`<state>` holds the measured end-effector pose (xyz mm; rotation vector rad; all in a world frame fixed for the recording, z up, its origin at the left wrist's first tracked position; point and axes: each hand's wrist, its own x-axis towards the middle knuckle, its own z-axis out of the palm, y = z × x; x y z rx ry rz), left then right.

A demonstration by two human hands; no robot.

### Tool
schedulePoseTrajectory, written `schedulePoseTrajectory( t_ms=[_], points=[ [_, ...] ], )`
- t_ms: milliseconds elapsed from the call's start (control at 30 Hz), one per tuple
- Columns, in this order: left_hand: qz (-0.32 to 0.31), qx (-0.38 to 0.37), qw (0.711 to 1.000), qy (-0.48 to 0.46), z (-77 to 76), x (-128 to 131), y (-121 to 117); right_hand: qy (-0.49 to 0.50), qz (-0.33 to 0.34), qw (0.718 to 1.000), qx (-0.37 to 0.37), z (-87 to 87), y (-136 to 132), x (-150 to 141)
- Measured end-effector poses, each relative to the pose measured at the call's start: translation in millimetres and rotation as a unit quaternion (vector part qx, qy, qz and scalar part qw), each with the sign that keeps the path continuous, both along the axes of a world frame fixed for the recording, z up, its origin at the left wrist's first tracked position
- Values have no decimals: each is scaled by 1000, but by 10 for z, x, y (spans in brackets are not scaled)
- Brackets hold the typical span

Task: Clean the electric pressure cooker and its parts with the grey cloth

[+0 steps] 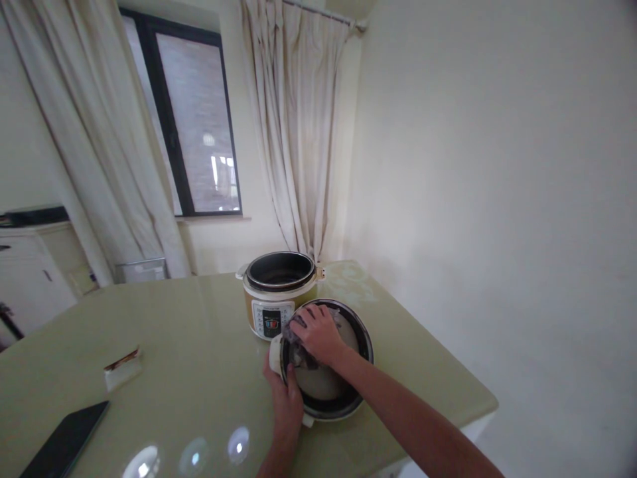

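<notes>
In the head view, the round lid of an electric pressure cooker is tilted with its inner side facing me. My left hand grips its left edge, thumb over the rim and the other fingers behind it. My right hand is closed on a crumpled greyish-purple cloth, pressed to the upper left of the lid's inside. Part of the cloth is hidden under my fingers. Just behind the lid stands the white and gold cooker, uncovered, its dark inner pot showing.
The pale green glossy table ends at a rounded right corner near the wall. On the left lie a dark flat tablet-like object and a small white packet with a brown edge. Curtains and a window are behind.
</notes>
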<state>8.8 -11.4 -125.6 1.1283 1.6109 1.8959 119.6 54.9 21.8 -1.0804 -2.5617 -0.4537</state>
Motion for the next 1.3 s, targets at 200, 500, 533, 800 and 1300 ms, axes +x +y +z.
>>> schedulePoseTrajectory(
  t_ms=[200,500,533,800,1300],
  points=[
    [-2,3,1000,11,99,37,-52,42,-242,968,-52,11,-115,707],
    [-15,-53,998,-36,171,33,-66,116,-170,943,-260,-455,-832,680],
    [-22,-58,997,-46,176,29,-74,141,-142,940,-276,-470,-828,569],
    [-22,-20,998,-58,179,-1,-128,270,-35,924,-268,-500,-688,52],
    [-2,-37,999,-20,164,21,-65,23,-147,988,39,131,-63,669]
  ],
)
